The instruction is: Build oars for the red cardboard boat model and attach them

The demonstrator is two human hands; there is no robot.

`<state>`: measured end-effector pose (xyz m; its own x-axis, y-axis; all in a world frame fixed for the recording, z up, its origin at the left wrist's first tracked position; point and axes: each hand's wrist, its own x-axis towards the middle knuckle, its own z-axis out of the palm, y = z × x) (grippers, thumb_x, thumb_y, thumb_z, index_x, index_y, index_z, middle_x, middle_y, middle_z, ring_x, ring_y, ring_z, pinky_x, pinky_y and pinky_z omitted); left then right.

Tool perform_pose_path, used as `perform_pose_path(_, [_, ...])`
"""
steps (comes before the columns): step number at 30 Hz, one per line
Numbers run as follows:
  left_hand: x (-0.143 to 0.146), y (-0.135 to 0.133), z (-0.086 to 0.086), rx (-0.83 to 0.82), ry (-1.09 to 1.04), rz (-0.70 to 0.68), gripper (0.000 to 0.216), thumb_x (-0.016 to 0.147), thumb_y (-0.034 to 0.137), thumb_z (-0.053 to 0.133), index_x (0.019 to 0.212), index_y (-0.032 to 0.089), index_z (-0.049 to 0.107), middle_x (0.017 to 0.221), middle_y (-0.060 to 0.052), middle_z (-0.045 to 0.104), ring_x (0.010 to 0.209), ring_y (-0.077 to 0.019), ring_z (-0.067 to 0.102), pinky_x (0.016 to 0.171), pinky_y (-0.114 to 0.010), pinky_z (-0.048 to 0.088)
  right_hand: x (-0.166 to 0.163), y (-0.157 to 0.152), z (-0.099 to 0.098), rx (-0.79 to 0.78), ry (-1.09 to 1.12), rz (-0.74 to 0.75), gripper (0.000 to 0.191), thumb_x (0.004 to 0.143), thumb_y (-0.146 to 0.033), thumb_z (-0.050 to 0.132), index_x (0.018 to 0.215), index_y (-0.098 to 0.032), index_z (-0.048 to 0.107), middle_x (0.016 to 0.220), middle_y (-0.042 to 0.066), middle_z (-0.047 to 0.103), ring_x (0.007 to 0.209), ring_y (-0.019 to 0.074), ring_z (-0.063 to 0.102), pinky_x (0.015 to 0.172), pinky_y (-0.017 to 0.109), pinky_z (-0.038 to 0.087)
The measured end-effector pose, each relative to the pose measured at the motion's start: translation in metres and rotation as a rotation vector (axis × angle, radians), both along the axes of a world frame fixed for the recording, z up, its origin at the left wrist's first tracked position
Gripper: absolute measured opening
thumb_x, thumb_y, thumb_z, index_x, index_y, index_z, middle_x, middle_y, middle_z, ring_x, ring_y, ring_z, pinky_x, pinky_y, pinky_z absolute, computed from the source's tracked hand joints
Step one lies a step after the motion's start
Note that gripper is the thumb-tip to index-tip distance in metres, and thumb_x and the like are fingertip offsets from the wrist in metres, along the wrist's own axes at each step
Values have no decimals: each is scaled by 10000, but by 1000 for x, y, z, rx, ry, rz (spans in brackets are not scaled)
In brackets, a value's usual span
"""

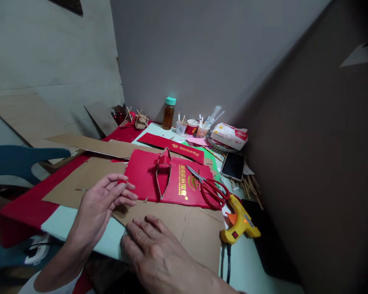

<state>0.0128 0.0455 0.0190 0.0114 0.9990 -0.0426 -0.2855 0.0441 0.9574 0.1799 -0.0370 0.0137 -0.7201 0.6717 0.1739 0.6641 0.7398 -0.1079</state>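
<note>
My left hand (106, 196) is raised over the near edge of the table, its thumb and index finger pinched on a small red piece (122, 181), mostly hidden by the fingertips. My right hand (156, 249) lies palm down on a brown cardboard sheet (199, 228), fingers stretched out. Beyond both hands a red cardboard panel (144, 163) with gold lettering lies flat. On it stands a boat-shaped frame (157, 179) of thin red cardboard strips with a red crosspiece. Red-handled scissors (214, 194) rest on the panel's right side, blades partly apart.
A yellow glue gun (241, 222) with a lit orange light lies at the right, its black cable running toward me. Farther back are a red strip (171, 148), a phone (233, 166), a tissue pack (230, 136), cups of sticks (180, 128) and a bottle (168, 114).
</note>
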Motion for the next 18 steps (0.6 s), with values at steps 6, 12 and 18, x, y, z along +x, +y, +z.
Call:
perform_pose_path(6, [2, 2, -3, -27, -18, -40, 395, 689, 334, 912, 947, 165, 666, 649, -10, 733, 505, -135, 659, 470, -173, 539, -4, 16, -15, 94, -42, -153, 605, 1057, -339, 488, 1489, 79, 415, 1557, 298, 448, 1471, 398, 414, 1184, 493, 436])
perform_pose_path(12, [8, 7, -3, -59, -81, -46, 443, 640, 350, 944, 916, 152, 660, 678, -24, 741, 505, -134, 648, 463, -190, 539, -8, 21, -29, 246, -22, -126, 550, 1016, -303, 523, 1383, 107, 530, 1436, 312, 576, 1338, 417, 569, 1092, 503, 520])
perform_pose_path(18, [11, 11, 1, -137, -164, -52, 530, 540, 382, 1004, 873, 150, 663, 649, -4, 714, 488, -105, 610, 391, -142, 476, -28, 5, -51, 467, 304, 48, 210, 990, -162, 522, 1034, -67, 704, 972, 111, 799, 881, 247, 745, 790, 363, 602])
